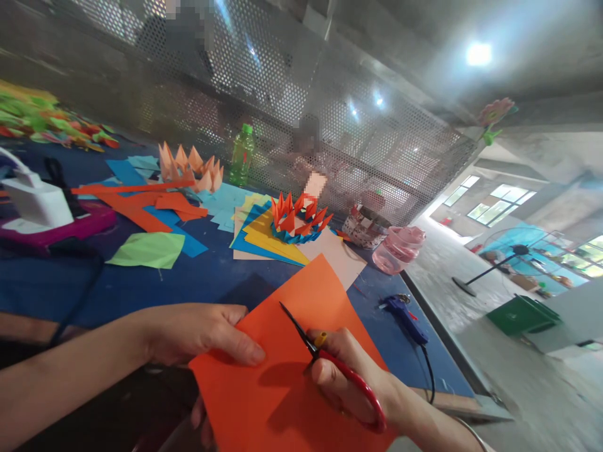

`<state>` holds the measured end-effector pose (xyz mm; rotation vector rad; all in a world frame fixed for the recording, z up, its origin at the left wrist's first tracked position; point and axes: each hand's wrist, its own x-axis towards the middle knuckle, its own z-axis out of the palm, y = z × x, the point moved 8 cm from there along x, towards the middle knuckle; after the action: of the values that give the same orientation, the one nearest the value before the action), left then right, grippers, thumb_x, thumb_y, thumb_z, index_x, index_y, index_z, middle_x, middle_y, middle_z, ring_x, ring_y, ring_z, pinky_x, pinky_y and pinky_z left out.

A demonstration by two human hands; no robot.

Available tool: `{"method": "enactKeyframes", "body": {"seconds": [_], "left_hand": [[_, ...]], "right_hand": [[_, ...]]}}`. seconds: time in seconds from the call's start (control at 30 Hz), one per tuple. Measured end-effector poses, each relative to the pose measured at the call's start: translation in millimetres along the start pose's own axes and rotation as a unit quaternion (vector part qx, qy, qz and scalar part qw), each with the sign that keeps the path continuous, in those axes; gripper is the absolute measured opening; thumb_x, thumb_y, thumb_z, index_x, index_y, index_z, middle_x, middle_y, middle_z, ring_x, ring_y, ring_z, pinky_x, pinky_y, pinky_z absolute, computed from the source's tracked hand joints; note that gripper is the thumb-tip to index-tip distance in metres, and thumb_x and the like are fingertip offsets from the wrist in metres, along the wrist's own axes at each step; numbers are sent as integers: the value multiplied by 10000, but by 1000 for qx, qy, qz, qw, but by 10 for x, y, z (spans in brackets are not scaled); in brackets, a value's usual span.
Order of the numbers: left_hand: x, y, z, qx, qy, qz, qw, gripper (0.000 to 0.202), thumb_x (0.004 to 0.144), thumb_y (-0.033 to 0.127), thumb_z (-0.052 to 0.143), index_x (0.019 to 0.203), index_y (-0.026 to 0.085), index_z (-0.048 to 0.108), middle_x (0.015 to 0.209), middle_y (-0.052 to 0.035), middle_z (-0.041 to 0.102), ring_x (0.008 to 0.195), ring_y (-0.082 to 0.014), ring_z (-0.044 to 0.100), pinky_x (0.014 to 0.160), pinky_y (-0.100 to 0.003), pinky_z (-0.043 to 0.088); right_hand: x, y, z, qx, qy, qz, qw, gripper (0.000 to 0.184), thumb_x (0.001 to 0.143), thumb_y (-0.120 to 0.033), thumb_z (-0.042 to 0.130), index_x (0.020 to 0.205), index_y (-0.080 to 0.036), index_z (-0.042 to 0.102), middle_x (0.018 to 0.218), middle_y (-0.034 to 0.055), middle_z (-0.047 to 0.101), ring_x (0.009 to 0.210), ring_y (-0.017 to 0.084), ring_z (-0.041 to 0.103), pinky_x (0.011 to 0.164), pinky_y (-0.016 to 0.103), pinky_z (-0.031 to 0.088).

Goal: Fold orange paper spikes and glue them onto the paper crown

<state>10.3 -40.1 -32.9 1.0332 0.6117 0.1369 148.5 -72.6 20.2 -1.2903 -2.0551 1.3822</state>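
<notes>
Left hand (202, 333) clamped on orange paper sheet (264, 402), held over the bench (61, 282) edge. Right hand (343, 383) closed on red-handled scissors (330, 367), blades across the sheet. Folded paper crown (299, 220) sat beyond on stacked coloured paper (268, 245).

Perforated metal partition (264, 81), concrete floor (541, 402), bright windows (499, 207)

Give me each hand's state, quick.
Left hand: closed, holding the orange paper by its edge.
Right hand: closed, holding the red-handled scissors.
</notes>
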Motion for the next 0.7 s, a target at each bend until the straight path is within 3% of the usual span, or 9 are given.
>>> {"method": "enactKeyframes", "body": {"seconds": [0.2, 0.37, 0.53, 0.7], "left_hand": [[3, -9, -8, 10, 8, -9, 1000, 323, 645, 360, 750, 920, 189, 752, 807, -50, 765, 624, -237, 709, 625, -315, 585], [-2, 8, 36, 10, -11, -5, 1000, 322, 699, 312, 724, 991, 179, 739, 879, -52, 765, 717, -238, 718, 697, -310, 578], [5, 9, 66, 6, -27, -5, 1000, 412, 703, 307, 729, 1094, 180, 704, 908, -53, 762, 791, -258, 718, 744, -329, 570], [21, 0, 81, 5, -34, -14, 999, 377, 673, 335, 752, 1011, 171, 726, 884, -57, 763, 767, -265, 719, 734, -341, 572]], "right_hand": [[54, -85, -15, -9, -18, -35, 999, 669, 769, -836, 351, 726, -173, 433, 577, -42, 366, 525, 69, 311, 457, 230, 201], [86, -101, -47, -47, -5, -82, 996, 665, 789, -822, 334, 717, -168, 427, 604, -43, 351, 544, 70, 261, 468, 235, 202], [81, -49, -48, -51, -1, -72, 996, 647, 816, -801, 309, 748, -168, 425, 639, -24, 392, 556, 75, 289, 465, 228, 232], [90, -27, -17, -25, -25, -65, 997, 609, 830, -769, 346, 766, -170, 433, 618, -23, 393, 539, 77, 301, 453, 229, 232]]}}
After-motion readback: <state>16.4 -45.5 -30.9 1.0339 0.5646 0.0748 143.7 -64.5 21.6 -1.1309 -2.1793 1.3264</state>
